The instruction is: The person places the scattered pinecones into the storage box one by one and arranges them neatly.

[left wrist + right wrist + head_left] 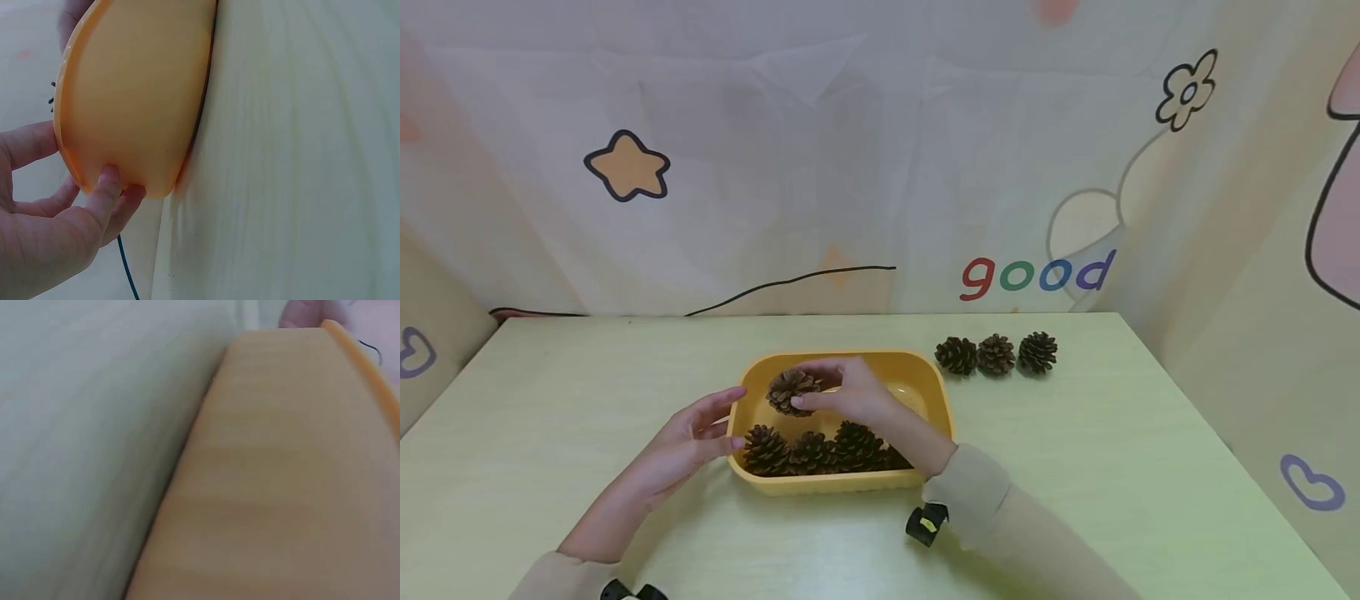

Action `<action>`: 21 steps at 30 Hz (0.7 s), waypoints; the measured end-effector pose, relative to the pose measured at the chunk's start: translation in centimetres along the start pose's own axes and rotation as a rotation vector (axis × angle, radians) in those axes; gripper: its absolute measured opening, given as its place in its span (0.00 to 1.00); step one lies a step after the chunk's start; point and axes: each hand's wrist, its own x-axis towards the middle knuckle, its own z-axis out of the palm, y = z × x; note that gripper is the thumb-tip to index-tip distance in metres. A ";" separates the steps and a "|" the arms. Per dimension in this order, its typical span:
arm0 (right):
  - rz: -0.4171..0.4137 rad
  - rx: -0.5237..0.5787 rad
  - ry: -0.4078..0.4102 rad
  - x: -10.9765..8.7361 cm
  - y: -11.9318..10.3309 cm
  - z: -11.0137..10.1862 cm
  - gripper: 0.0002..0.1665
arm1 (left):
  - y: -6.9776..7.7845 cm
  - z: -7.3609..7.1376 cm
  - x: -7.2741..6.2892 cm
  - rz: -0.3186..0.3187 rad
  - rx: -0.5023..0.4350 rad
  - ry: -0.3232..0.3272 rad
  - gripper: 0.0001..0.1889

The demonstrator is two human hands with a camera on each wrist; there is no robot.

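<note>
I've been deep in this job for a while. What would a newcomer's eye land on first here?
Probably the yellow tub mid-table, its near side lined with pine cones; the right hand holds another cone towards its left end, where the left hand touches it. Next, three loose cones sit in a row on the table beyond the tub's right end. Behind them, the multicoloured word "good" stands out.

The left forearm [613,512] reaches up to the left hand [696,429], its fingers [711,406] loosely bent, parted from the thumb [718,450]. To its right, the right hand [846,392] is pinching, the right forearm [919,433] slanting in from below right.
</note>
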 end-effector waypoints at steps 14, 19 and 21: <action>-0.023 -0.221 0.072 -0.3 -1.0 1.8 0.26 | -0.2 0.2 0.2 0.001 0.008 -0.016 0.37; -0.050 -0.327 0.085 0.2 -1.0 2.6 0.26 | -0.3 0.0 0.3 0.018 0.013 -0.022 0.37; -0.060 -0.392 0.087 0.5 -1.0 2.9 0.26 | -0.3 0.0 0.3 0.023 0.014 -0.023 0.36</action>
